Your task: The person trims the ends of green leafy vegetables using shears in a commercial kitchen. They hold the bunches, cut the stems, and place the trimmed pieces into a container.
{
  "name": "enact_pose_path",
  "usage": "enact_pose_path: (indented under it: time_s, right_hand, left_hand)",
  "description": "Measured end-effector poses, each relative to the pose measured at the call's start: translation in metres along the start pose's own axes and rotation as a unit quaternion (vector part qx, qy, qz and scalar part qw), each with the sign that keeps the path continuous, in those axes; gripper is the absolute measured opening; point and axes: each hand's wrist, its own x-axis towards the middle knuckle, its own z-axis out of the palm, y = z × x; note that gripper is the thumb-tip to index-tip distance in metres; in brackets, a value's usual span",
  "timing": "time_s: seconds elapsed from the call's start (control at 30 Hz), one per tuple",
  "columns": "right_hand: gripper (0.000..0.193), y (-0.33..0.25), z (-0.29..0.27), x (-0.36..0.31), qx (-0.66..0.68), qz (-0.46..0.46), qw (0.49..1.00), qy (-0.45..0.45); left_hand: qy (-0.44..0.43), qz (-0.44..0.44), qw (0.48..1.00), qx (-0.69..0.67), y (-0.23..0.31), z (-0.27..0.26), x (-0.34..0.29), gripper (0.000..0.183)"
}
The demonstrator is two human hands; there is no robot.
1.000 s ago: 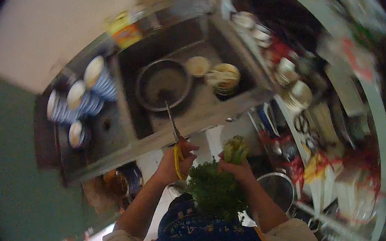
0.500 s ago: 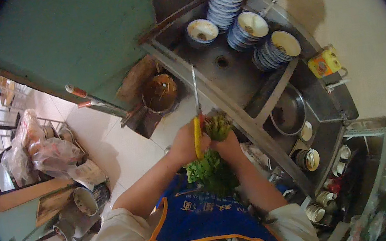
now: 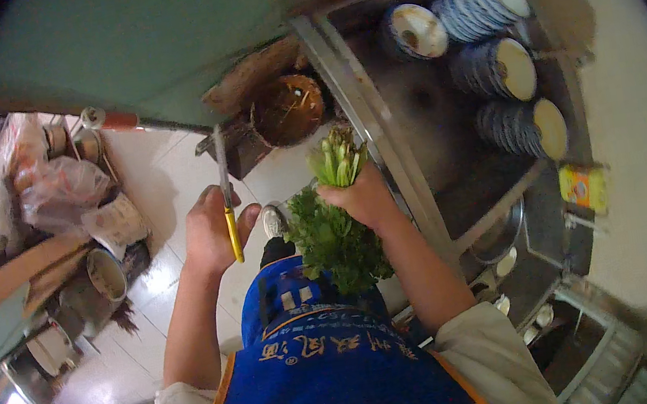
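Observation:
My left hand (image 3: pixel 207 232) holds a knife (image 3: pixel 233 234) with a yellow handle. Its thin blade points away from me. To the right, my right hand (image 3: pixel 365 198) is wrapped round a bunch of leafy greens (image 3: pixel 335 237). The pale cut stalks stick out above that fist, and the dark leaves hang down towards my blue apron (image 3: pixel 314 375). Knife and greens are apart, with a gap of floor between the two hands.
A round brown bin (image 3: pixel 289 112) stands on the floor ahead, beside a metal sink (image 3: pixel 413 137). Stacks of bowls (image 3: pixel 493 72) fill the sink's far right side. A yellow container (image 3: pixel 583 188) stands beyond it. Plastic bags (image 3: pixel 64 187) and pots (image 3: pixel 107 275) are on the left.
My hands have moved apart: the left went left with the knife, while the right keeps the greens. The view has turned, so the sink now appears further right.

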Motion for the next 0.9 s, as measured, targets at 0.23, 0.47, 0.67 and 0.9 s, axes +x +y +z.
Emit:
enact_pose_path:
  time_s: [0.23, 0.47, 0.67, 0.9]
  right_hand:
    - [0.033, 0.04, 0.012, 0.092, -0.01, -0.084, 0.996, -0.026]
    - [0.036, 0.084, 0.044, 0.149, -0.068, -0.165, 0.984, -0.026]
    - [0.029, 0.109, 0.047, 0.179, -0.259, -0.246, 0.934, -0.028]
    - [0.036, 0.127, 0.054, 0.191, -0.188, -0.197, 0.962, 0.014]
  left_hand:
    - [-0.134, -0.277, 0.949, 0.075, -0.012, 0.018, -0.007, 0.033]
    - [-0.106, -0.275, 0.953, -0.066, -0.038, 0.056, 0.001, 0.045]
    - [-0.077, -0.177, 0.981, -0.03, -0.076, 0.075, 0.024, 0.054]
    - [-0.144, -0.176, 0.973, 0.037, -0.094, 0.084, 0.042, 0.055]
